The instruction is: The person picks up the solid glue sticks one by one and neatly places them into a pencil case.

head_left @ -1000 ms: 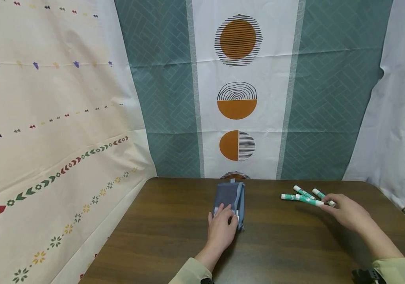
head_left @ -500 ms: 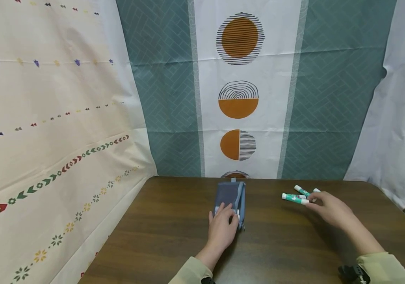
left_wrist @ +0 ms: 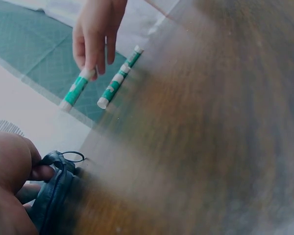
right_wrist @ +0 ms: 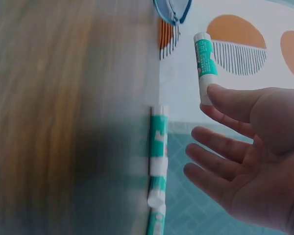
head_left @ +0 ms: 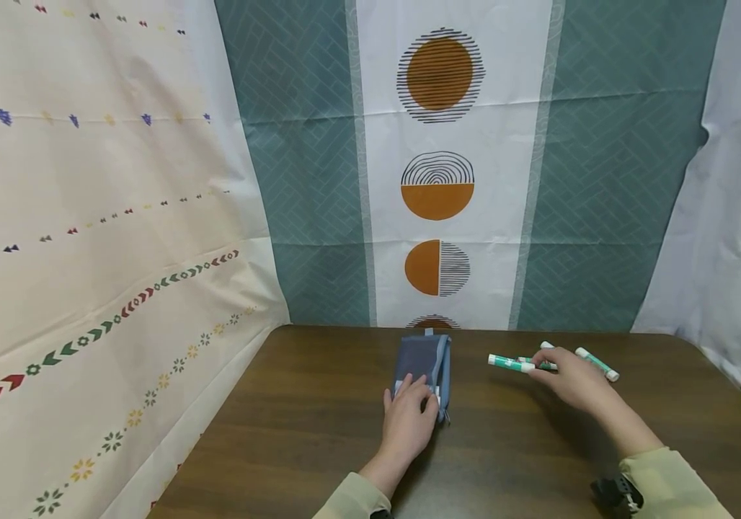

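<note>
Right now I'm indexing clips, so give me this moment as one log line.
left hand: holding blue pouch | right hand: pinching green-and-white tube, raised | other tubes: on table

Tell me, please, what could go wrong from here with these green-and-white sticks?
The right hand pinches the held stick near one end, so it might tilt or slip out. The other sticks are round and lie loose on the table, so a brush of the hand could set them rolling.
</note>
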The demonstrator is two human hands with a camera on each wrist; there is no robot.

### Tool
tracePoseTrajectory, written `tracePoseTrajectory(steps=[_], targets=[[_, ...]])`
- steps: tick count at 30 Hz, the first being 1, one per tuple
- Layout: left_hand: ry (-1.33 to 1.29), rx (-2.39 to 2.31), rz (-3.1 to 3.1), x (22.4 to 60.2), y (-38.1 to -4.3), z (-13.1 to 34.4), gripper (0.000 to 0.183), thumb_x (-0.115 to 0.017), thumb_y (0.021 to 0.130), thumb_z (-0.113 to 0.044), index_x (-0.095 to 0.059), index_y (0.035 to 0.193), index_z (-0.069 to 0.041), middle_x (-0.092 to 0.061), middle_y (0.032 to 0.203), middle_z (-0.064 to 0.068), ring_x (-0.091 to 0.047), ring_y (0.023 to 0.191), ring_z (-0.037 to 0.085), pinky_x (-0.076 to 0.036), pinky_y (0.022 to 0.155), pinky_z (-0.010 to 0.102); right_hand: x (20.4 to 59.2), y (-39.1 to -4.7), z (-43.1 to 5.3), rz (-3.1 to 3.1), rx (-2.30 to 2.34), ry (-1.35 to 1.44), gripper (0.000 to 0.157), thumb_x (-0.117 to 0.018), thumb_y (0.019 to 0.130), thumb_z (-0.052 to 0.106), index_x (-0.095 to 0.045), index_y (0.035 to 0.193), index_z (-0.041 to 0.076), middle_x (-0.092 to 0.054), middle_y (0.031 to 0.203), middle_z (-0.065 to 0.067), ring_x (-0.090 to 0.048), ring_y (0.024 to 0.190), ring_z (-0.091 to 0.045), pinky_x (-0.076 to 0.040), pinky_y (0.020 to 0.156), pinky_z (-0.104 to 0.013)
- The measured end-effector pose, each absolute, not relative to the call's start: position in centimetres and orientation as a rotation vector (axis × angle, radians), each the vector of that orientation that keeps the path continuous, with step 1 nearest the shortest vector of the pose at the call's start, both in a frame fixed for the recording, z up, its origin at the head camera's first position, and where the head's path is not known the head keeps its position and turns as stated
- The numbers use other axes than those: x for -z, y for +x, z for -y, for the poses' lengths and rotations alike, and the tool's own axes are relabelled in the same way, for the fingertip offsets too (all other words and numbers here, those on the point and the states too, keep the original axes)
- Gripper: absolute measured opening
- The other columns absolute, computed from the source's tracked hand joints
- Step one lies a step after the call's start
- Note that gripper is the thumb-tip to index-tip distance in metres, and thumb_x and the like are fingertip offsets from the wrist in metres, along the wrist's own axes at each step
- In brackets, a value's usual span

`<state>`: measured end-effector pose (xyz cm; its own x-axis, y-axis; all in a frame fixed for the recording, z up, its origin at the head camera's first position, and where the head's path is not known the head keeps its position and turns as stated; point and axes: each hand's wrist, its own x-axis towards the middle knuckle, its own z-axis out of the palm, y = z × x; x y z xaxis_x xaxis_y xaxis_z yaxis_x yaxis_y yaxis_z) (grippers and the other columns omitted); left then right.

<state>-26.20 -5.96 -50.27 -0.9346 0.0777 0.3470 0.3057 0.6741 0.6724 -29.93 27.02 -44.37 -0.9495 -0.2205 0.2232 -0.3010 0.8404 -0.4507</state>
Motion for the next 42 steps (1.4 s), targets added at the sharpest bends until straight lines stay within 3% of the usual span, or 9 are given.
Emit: tracePoseTrajectory(steps=[7,11,16,26,34,42], targets=[[-0.309,1.124,2.606,50.4,-26.1,5.9,0.025,-0.067,0.105,-0.016,-0.071,0.081,-0.021,-0.069,0.150,0.010,-0.050,0.154,0.037,-0.018,0.121,0.084,44.6,-30.3,-24.9,2.873,-0.759,0.440,0.019,-0.079,0.103,0.030,-0.076,0.111,0.012,-0.074,0.105,-0.003,-0.056,0.084,-0.021,-0.047,0.073,-0.042],[-0.309,1.122,2.604,50.3,-26.1,5.9,0.025,-0.066,0.105,-0.015,-0.070,0.080,-0.020,-0.069,0.150,0.011,-0.050,0.153,0.037,-0.018,0.121,0.084,44.8,-30.6,-23.8,2.893,-0.771,0.448,0.019,-0.078,0.103,0.028,-0.075,0.111,0.011,-0.074,0.111,-0.007,-0.056,0.084,-0.021,-0.048,0.073,-0.043],[-0.306,1.121,2.597,50.2,-25.9,5.8,0.025,-0.066,0.104,-0.015,-0.070,0.080,-0.019,-0.069,0.149,0.011,-0.050,0.153,0.038,-0.018,0.121,0.084,45.1,-31.1,-22.6,2.919,-0.765,0.440,0.020,-0.078,0.104,0.029,-0.074,0.112,0.011,-0.074,0.120,-0.015,-0.064,0.092,-0.026,-0.054,0.079,-0.051],[-0.308,1.120,2.603,50.2,-26.0,5.9,0.025,-0.067,0.105,-0.015,-0.071,0.081,-0.020,-0.069,0.150,0.010,-0.050,0.154,0.037,-0.019,0.121,0.083,45.4,-31.9,-20.1,2.938,-0.756,0.466,0.018,-0.079,0.103,0.027,-0.074,0.108,0.011,-0.074,0.113,-0.009,-0.063,0.093,-0.025,-0.055,0.085,-0.055],[-0.309,1.107,2.606,50.3,-26.2,5.9,0.025,-0.068,0.106,-0.016,-0.071,0.081,-0.021,-0.069,0.150,0.010,-0.050,0.154,0.036,-0.019,0.121,0.083,45.9,-32.4,-18.5,2.956,-0.759,0.457,0.017,-0.081,0.102,0.027,-0.073,0.104,0.012,-0.069,0.101,-0.003,-0.057,0.084,-0.021,-0.050,0.075,-0.045],[-0.310,1.096,2.606,50.2,-26.2,5.9,0.024,-0.068,0.106,-0.016,-0.072,0.082,-0.020,-0.069,0.150,0.009,-0.050,0.153,0.037,-0.020,0.120,0.083,46.1,-32.6,-17.0,2.963,-0.764,0.462,0.018,-0.082,0.101,0.029,-0.073,0.101,0.014,-0.067,0.095,-0.001,-0.057,0.082,-0.020,-0.049,0.073,-0.043]])
